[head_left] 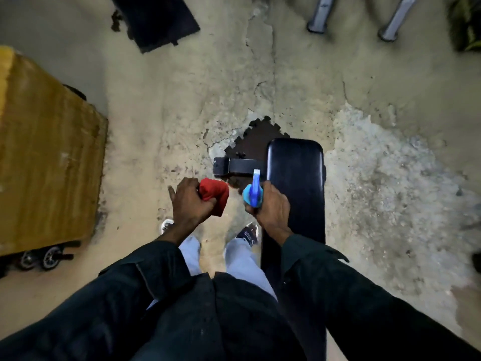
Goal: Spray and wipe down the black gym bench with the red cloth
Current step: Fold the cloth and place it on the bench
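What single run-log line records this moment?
left hand: grips red cloth | right hand: holds blue spray bottle | black gym bench: cloth off pad

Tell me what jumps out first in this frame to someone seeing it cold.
The red cloth bunched in the left hand and the blue spray bottle gripped in the right hand, side by side at centre, stand out against the drab cracked floor. Just right of them the black bench runs away from the person. A big yellow-brown box on wheels fills the left edge.
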